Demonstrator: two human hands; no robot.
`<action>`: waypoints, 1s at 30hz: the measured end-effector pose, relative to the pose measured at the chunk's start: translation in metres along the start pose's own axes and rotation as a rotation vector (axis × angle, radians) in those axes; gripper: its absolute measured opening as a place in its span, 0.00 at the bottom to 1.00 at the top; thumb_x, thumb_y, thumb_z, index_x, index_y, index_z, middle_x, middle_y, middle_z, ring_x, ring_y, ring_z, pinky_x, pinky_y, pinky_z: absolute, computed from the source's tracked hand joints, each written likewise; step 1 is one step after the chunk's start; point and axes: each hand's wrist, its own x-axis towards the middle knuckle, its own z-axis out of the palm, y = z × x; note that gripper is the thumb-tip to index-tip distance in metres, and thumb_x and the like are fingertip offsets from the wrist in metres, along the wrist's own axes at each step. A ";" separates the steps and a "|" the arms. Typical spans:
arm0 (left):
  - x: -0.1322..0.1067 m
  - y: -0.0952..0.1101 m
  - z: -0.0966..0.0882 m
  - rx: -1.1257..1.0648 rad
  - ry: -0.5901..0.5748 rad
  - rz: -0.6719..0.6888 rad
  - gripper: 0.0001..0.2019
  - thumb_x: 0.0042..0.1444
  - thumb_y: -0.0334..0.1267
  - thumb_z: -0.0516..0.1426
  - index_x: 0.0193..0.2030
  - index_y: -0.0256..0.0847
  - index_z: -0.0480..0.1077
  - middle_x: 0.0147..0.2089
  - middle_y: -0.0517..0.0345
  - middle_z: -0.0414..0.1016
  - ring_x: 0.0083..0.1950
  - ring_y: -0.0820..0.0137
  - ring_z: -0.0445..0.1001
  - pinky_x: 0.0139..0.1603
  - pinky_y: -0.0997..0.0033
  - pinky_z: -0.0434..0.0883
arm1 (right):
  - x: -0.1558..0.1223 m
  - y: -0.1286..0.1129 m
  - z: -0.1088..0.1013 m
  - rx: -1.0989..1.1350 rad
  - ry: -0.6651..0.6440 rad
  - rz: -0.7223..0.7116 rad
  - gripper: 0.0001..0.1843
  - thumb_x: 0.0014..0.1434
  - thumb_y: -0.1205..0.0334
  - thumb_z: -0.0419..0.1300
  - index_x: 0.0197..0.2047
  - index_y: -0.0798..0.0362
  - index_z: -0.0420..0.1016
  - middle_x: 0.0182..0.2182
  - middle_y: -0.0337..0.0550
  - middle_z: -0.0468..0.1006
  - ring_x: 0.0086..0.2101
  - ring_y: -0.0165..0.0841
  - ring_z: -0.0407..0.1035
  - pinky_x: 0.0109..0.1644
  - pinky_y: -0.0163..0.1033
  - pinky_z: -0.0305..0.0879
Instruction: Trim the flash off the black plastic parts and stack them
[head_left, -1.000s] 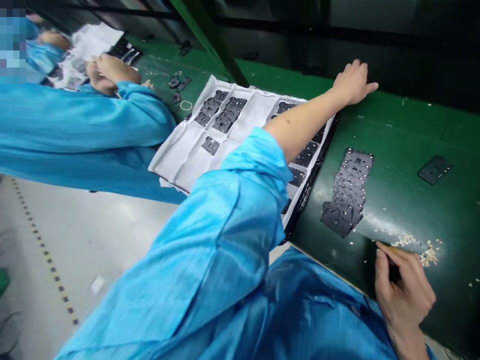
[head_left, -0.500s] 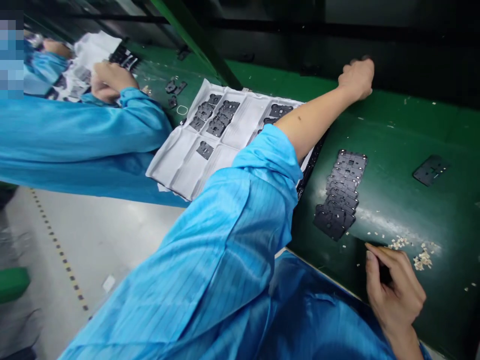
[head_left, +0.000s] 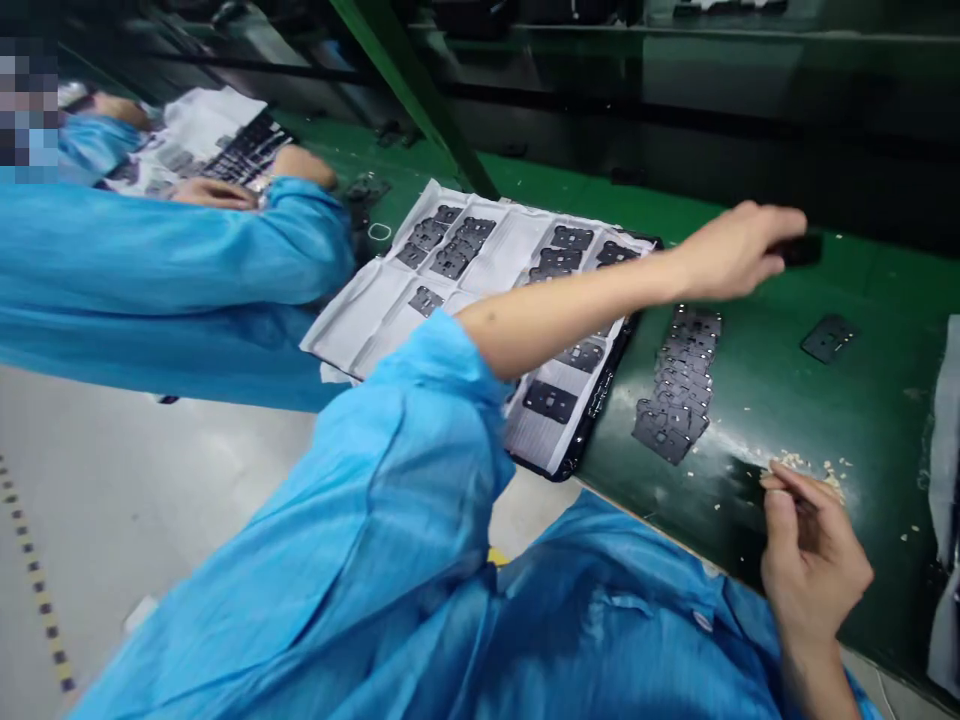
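Observation:
My left hand (head_left: 742, 250) reaches across the green bench and grips a small black plate (head_left: 801, 250), blurred by motion. Below it lies an overlapping row of thin black plates (head_left: 682, 375). One separate black plate (head_left: 830, 338) rests to the right of that row. At the bench's near side my right hand (head_left: 817, 560) is closed in a pinch; whatever is between its fingertips cannot be made out. Close beyond those fingertips are scattered tiny cream-coloured pieces (head_left: 832, 470). Under my left forearm is a white compartmented tray (head_left: 504, 245) holding several black plates.
A co-worker's blue sleeve (head_left: 225, 250) and hands are at the left, beside another white tray (head_left: 214, 115). A green post (head_left: 412, 95) rises behind my tray. White sheeting (head_left: 946, 450) borders the right side. A dark shelf (head_left: 637, 110) runs along the back.
My left hand has come toward me and to the right from the back of the bench, with the black plate in its fingers. My right hand has shifted slightly right, nearer the cream pieces.

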 end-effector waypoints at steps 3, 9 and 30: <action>-0.072 0.102 -0.003 0.182 -0.126 0.291 0.12 0.77 0.29 0.52 0.47 0.34 0.77 0.48 0.49 0.81 0.52 0.60 0.83 0.45 0.65 0.78 | 0.004 -0.017 0.000 0.389 -0.061 0.224 0.22 0.78 0.45 0.57 0.61 0.51 0.80 0.40 0.47 0.84 0.33 0.35 0.75 0.38 0.42 0.73; -0.169 0.158 -0.002 0.020 -0.018 0.325 0.12 0.77 0.29 0.51 0.59 0.35 0.73 0.57 0.40 0.80 0.59 0.58 0.79 0.57 0.56 0.82 | 0.004 -0.054 -0.002 0.431 -0.214 0.332 0.14 0.75 0.52 0.64 0.58 0.48 0.79 0.25 0.35 0.78 0.24 0.29 0.72 0.29 0.33 0.70; -0.189 0.189 0.048 -0.843 0.006 -0.391 0.14 0.79 0.45 0.51 0.41 0.42 0.65 0.29 0.60 0.76 0.26 0.74 0.76 0.31 0.76 0.71 | -0.004 -0.036 -0.001 0.338 -0.058 0.301 0.11 0.76 0.54 0.62 0.46 0.49 0.84 0.35 0.39 0.78 0.26 0.27 0.64 0.28 0.34 0.61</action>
